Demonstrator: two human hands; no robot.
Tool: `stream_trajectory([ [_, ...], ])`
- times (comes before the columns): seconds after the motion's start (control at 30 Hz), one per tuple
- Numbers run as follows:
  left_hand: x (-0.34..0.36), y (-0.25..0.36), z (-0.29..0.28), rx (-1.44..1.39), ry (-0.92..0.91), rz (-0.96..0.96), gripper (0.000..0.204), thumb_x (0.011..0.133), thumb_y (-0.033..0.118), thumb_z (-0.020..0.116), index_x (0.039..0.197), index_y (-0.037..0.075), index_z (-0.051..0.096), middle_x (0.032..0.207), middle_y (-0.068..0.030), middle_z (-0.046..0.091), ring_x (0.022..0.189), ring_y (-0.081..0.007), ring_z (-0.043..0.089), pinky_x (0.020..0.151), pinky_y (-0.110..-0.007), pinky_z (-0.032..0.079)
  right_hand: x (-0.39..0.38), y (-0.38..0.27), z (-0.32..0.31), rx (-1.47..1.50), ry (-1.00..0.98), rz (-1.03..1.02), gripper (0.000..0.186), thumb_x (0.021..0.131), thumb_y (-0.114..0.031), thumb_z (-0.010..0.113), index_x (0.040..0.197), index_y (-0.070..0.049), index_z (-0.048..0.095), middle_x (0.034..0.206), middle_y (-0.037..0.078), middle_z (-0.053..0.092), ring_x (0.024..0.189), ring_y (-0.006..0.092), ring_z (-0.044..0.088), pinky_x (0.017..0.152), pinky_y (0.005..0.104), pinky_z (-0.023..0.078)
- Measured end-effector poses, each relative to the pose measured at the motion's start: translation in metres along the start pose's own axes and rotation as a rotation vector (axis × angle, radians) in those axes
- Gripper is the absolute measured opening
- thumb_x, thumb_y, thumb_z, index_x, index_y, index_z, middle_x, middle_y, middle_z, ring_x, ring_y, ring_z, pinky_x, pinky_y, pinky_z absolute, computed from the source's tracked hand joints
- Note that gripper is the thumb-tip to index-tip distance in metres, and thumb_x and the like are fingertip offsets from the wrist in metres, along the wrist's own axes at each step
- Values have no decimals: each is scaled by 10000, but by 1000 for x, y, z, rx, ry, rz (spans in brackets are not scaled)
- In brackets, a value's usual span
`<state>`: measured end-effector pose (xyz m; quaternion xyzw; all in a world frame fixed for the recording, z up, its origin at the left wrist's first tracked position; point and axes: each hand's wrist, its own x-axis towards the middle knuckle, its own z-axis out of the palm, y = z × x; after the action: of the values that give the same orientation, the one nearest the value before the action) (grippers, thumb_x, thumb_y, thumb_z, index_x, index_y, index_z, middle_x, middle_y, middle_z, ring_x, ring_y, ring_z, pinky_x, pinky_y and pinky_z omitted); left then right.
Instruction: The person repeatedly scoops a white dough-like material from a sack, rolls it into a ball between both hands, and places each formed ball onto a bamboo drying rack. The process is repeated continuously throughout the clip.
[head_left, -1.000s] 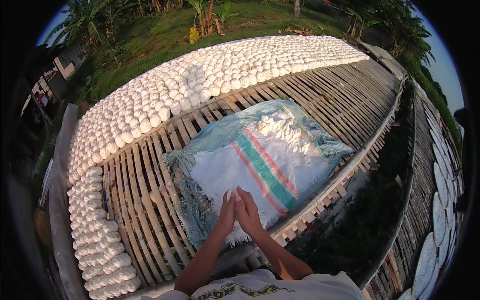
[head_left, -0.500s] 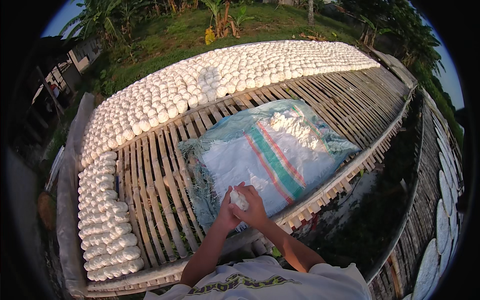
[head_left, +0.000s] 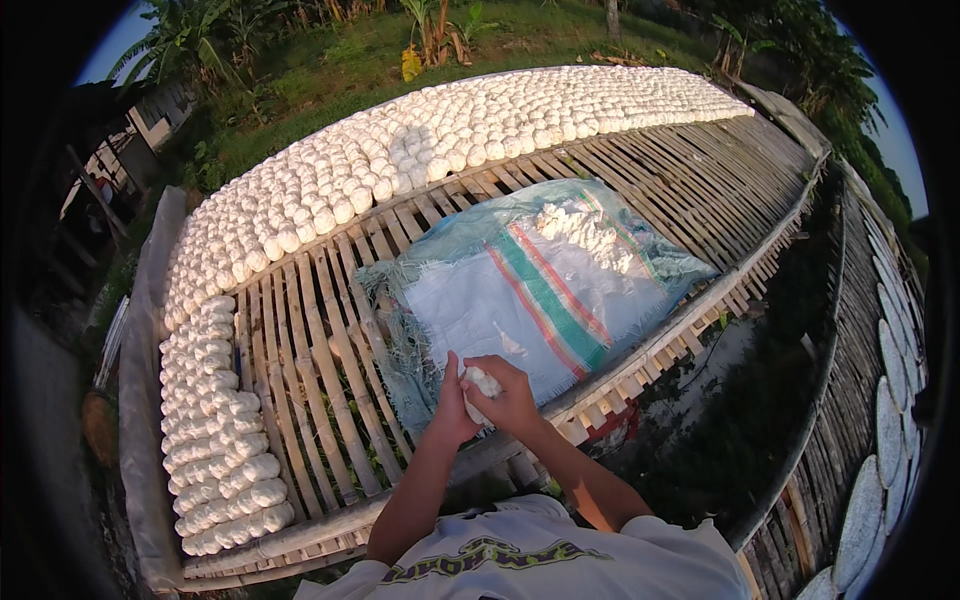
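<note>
A white, moist-looking lump like dough (head_left: 485, 382) is cupped between my two hands, above the near edge of the woven sack. My right hand (head_left: 510, 393) curls over it from the right. My left hand (head_left: 452, 405) presses against its left side, with the fingers pointing up. The lump bulges out between the hands, while its underside is mostly hidden. Just beyond them spreads the white woven sack (head_left: 455, 315) with green and red stripes. Loose white crumbly material (head_left: 590, 238) is heaped on its far right part, and a small white scrap (head_left: 512, 343) shows nearer my hands.
Rows of rounded white lumps (head_left: 330, 185) cover the far side of the bamboo slat rack (head_left: 310, 370), with more stacked along its left end (head_left: 215, 440). A bamboo rail (head_left: 640, 345) edges the near side. Flat pale rounds (head_left: 862, 520) lie on another rack at right.
My hands have shifted slightly and turned about the lump, with the left fingers now straighter. The small white scrap has appeared over the sack. The whole view has tilted a little.
</note>
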<state>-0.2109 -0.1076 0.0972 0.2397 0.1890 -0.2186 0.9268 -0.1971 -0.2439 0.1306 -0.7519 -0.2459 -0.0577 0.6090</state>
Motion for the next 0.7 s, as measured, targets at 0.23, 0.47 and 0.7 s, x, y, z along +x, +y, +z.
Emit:
stream_trajectory([
  [0.23, 2, -18, -8, -146, -153, 105, 813, 1053, 717, 300, 1568, 104, 442, 1598, -165, 478, 1503, -341, 428, 1244, -523, 332, -23, 0, 29, 119, 303, -62, 481, 959, -128, 767, 1392, -32, 581, 1231, 104, 669, 1142, 192, 641, 957, 365, 550],
  [0.47, 1, -12, -5, -261, -201, 52, 651, 1058, 586, 428, 1466, 84, 499, 1611, -200, 448, 1545, -372, 368, 1250, -570, 324, -31, -17, 2, 210, 10, 108, 565, 893, -162, 829, 1395, -68, 589, 1351, 153, 610, 1258, 288, 604, 1065, 413, 487],
  [0.7, 5, 9, -8, -696, 39, 88, 392, 1009, 374, 485, 1255, 70, 505, 1370, -139, 642, 1320, -342, 614, 1037, -554, 501, -67, -34, 11, -81, 19, -457, 663, 884, -280, 815, 1452, -77, 539, 1518, 263, 470, 1433, 459, 450, 1169, 567, 370],
])
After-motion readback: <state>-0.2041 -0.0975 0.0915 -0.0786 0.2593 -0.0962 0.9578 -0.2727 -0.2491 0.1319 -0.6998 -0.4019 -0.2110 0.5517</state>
